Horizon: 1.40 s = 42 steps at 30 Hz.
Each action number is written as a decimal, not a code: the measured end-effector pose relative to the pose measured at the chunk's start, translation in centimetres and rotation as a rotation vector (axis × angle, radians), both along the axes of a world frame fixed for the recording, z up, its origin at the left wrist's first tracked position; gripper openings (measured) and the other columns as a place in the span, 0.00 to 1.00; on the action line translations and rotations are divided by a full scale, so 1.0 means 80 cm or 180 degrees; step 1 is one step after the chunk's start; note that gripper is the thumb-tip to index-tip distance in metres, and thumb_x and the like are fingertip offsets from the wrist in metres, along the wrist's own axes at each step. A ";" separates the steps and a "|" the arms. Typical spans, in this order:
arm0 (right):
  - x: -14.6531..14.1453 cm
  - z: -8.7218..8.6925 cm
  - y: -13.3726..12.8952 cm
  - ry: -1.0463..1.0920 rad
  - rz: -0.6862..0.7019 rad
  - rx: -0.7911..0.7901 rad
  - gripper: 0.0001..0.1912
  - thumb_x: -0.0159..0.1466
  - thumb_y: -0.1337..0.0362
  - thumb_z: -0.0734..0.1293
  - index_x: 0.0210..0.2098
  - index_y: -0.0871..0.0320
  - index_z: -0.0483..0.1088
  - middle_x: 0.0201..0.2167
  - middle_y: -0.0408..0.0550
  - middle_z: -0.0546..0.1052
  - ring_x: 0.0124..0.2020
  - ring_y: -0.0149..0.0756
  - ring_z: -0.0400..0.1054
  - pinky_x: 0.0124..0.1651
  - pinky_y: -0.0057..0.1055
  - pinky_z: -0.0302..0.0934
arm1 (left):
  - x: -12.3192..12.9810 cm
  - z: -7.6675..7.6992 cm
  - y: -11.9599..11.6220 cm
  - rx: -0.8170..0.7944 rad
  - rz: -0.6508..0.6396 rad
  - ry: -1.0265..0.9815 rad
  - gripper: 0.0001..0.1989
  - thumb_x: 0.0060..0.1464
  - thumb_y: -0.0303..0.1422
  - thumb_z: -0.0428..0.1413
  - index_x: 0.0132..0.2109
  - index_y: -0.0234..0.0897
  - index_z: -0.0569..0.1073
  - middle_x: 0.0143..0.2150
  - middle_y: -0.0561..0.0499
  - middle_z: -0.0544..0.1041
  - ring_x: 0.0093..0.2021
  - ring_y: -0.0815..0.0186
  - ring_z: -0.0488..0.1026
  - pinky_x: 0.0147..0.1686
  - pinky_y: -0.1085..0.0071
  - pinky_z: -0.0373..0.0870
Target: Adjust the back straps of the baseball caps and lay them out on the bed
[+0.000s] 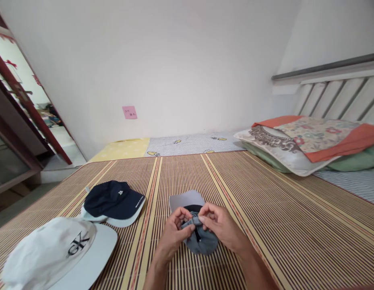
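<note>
A grey-blue cap lies on the striped bamboo mat, its lighter brim pointing away from me and its inside partly showing. Both hands pinch the strap at its near opening. My left hand holds the strap's left part between thumb and fingers. On the right part, my right hand has its thumb and fingertips closed. The two hands are a small gap apart. Fingers hide some of the strap and the cap's inside.
At the left lie a white cap with black letters and a navy cap resting over a pale cap. Pillows with an orange-edged floral cloth are at the right, by the slatted headboard. Behind the mat stands a wall.
</note>
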State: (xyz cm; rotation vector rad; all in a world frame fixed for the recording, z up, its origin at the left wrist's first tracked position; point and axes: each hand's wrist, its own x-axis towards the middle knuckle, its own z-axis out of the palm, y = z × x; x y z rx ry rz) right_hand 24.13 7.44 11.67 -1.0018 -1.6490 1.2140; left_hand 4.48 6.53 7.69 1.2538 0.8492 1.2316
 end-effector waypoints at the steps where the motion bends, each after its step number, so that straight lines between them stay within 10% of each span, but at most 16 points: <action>1: -0.002 0.001 -0.001 0.0005 0.0002 -0.0015 0.06 0.64 0.60 0.69 0.34 0.55 0.72 0.25 0.40 0.73 0.27 0.33 0.71 0.33 0.30 0.64 | 0.001 0.001 -0.001 0.0002 -0.0001 0.0020 0.18 0.50 0.41 0.71 0.38 0.39 0.73 0.33 0.56 0.69 0.32 0.69 0.63 0.31 0.74 0.61; 25: -0.029 0.017 -0.026 -0.1412 -0.0166 0.1080 0.13 0.59 0.78 0.69 0.38 0.55 0.71 0.37 0.42 0.72 0.33 0.31 0.66 0.38 0.29 0.59 | -0.001 0.001 0.003 -0.0055 -0.0090 -0.0117 0.17 0.51 0.40 0.72 0.37 0.37 0.74 0.34 0.53 0.75 0.38 0.65 0.71 0.40 0.71 0.65; 42: -0.078 -0.017 -0.033 -0.1390 -0.0873 0.2550 0.09 0.66 0.75 0.60 0.35 0.55 0.65 0.34 0.50 0.77 0.31 0.38 0.76 0.33 0.31 0.66 | -0.001 0.006 0.003 -0.0350 0.0353 -0.0199 0.14 0.42 0.31 0.72 0.33 0.38 0.73 0.30 0.56 0.75 0.32 0.68 0.69 0.35 0.74 0.66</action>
